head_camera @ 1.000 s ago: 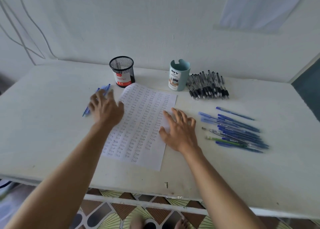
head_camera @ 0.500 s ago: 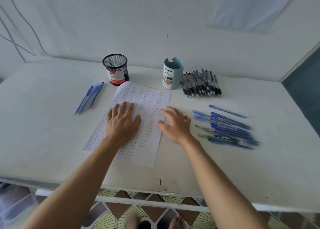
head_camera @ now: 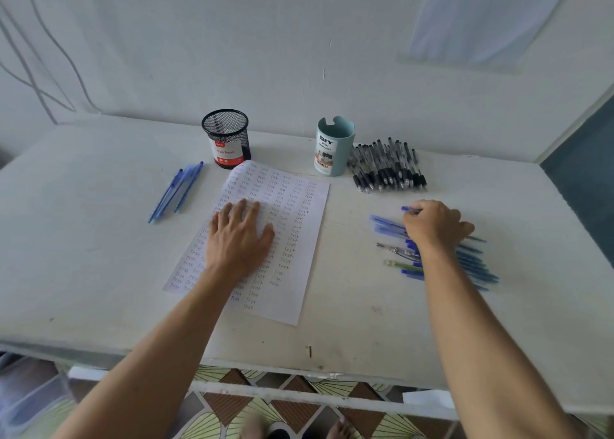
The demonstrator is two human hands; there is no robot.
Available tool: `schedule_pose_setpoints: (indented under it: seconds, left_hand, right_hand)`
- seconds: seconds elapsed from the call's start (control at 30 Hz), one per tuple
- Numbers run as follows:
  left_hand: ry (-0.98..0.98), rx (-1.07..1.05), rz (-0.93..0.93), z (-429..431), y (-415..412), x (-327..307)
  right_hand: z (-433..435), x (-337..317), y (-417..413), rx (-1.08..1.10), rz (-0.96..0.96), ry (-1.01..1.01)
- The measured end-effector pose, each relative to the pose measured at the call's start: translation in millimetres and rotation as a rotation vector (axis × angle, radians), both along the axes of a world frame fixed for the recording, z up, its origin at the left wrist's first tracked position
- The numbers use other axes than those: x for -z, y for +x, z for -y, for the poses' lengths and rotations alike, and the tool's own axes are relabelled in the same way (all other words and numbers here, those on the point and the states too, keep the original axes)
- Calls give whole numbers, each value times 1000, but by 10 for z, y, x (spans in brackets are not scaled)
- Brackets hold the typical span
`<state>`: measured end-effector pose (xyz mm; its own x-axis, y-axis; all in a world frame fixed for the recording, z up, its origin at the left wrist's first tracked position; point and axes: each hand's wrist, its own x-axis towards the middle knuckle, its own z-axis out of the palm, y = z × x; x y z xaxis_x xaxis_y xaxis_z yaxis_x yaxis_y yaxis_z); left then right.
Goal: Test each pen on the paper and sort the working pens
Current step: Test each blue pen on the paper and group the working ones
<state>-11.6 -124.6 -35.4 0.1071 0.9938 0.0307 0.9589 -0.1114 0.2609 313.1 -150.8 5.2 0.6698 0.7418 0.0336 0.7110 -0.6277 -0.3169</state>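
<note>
We see one sheet of paper (head_camera: 292,212) lying on the white table (head_camera: 83,239), tilted a little, its face covered in rows of the handwritten word "test". The left hand (head_camera: 241,239) rests flat on the middle of the sheet, its fingers straight and slightly spread, holding nothing.

The right hand (head_camera: 433,226) is over the far edge of the blue pens (head_camera: 387,222) lying to the right of the paper. Its fingers are curled and pinch one pen (head_camera: 408,209), whose blue end sticks out to the left of the fingertips. This pen lies low at the far side of the pile; we cannot tell whether it is off the table. The hand and wrist hide part of the pile, so we cannot count it. Among the blue ones we make out one green pen (head_camera: 402,266) and one clear pen (head_camera: 395,249) on the near left side.

To the left of the paper lie the left pens (head_camera: 176,191), blue and side by side, three as far as we can tell.

Two cups stand at the far side. One is a black mesh cup (head_camera: 226,136), touching or just behind the far left corner of the sheet. The other is a teal cup (head_camera: 334,146), beyond the far right corner. Just right of the teal cup lies a heap of black pens (head_camera: 387,169), packed too tightly for us to count.
</note>
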Motion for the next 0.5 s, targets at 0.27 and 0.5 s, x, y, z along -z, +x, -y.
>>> schedule_pose_setpoints:
  seconds: [0.27, 0.5]
  left_hand:
    - [16, 5, 5, 5, -3, -4]
    - [30, 1, 25, -2, -4, 12]
  right_hand:
    - [-130, -4, -502, -327, 257, 447]
    - [-30, -46, -1486, -657, -212, 237]
